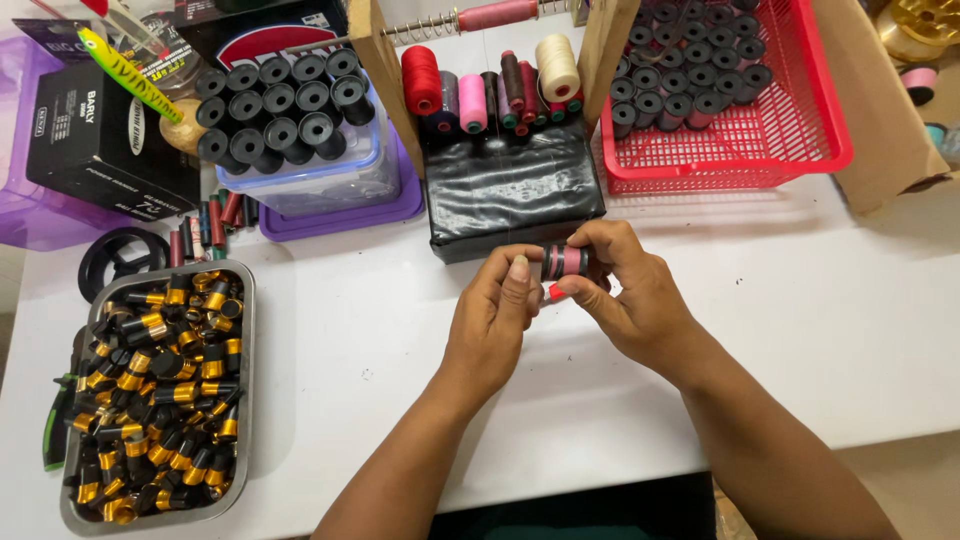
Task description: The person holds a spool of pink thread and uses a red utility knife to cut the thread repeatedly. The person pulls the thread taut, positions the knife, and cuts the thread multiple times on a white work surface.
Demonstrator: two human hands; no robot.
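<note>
While both hands [570, 300] meet — pink-wound spool [565, 261] pinched.

Your fingers covered most of the small black-and-pink spool [565, 262]. Red basket [800, 140] and purple bin [30, 215] were cut off by the frame edges; thread from the spool was too fine to trace.
</note>
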